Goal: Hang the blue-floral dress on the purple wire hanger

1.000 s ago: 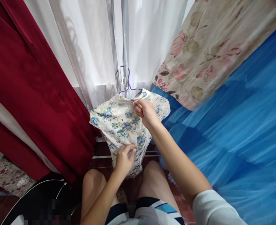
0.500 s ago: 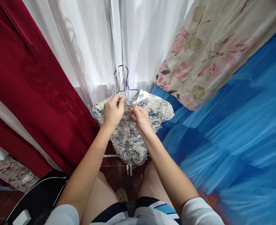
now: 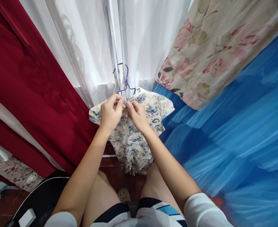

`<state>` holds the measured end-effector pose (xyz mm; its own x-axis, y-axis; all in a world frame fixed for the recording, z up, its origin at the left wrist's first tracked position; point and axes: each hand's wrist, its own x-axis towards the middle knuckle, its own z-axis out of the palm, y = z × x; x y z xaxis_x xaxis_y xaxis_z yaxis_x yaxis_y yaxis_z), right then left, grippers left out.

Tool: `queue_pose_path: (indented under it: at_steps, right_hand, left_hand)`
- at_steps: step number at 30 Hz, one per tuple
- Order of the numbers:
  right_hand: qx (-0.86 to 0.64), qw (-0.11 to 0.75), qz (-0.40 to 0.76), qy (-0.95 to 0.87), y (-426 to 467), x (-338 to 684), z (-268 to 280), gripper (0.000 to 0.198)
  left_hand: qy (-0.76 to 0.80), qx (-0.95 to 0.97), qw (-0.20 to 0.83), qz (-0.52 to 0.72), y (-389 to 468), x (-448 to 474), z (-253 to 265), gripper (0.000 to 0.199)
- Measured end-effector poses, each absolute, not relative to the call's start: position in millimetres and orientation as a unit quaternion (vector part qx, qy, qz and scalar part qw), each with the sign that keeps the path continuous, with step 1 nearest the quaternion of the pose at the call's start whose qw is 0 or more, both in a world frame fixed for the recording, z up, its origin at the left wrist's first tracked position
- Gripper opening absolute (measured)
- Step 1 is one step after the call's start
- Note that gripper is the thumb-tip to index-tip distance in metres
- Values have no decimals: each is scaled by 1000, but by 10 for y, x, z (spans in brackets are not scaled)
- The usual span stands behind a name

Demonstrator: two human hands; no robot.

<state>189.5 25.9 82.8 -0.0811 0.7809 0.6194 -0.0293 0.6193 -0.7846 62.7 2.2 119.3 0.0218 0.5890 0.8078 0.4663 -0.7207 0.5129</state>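
Note:
A short-sleeved floral blouse in white, blue and yellow hangs on a purple hanger in front of me. My left hand pinches the blouse at the front of its neckline. Close beside it, my right hand pinches the same neckline area, its thumb and fingertips nearly touching the left fingertips. The small bit of cloth or fastening between the fingertips is hidden. The hanger's hook sits by a pair of shiny metal poles.
A dark red curtain hangs at left and white drapes behind. To the right are a pink-flowered beige cloth and blue tulle. A black round-rimmed object bearing a white block stands at lower left.
My right hand has moved up and left, closer to my left hand at the neckline. The blouse has shifted slightly, its lower hem swinging toward me.

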Motion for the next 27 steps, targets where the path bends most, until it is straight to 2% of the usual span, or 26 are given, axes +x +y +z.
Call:
queue_pose_path:
  at_steps: [4, 9, 12, 13, 16, 21, 24, 27]
  right_hand:
    - [-270, 616, 308, -673, 297, 1917, 815, 34]
    - [-319, 551, 400, -659, 201, 2062, 437, 35]
    - [-332, 535, 437, -642, 59, 2186, 274, 33]
    - [-333, 530, 444, -641, 11, 2226, 242, 33]
    - [-357, 525, 468, -615, -87, 2368, 128, 33]
    - [-470, 617, 436, -456, -136, 2783, -376, 30]
    - [-525, 617, 409, -421, -241, 2993, -744, 31]
    - [-562, 570, 413, -434, -389, 3016, -959, 30]
  left_hand:
    - [357, 698, 72, 616, 50, 644, 1185, 17]
    - [358, 562, 54, 744, 553, 37, 1212, 18]
    - [416, 435, 49, 797, 831, -515, 985, 20]
    - [451, 393, 67, 798, 869, -647, 848, 21]
    - [533, 349, 204, 744, 811, -754, 312, 25]
    - [519, 414, 359, 656, 465, -186, -460, 29]
    - [462, 448, 440, 626, 268, 251, -570, 35]
    - [389, 465, 511, 609, 64, 590, -435, 39]
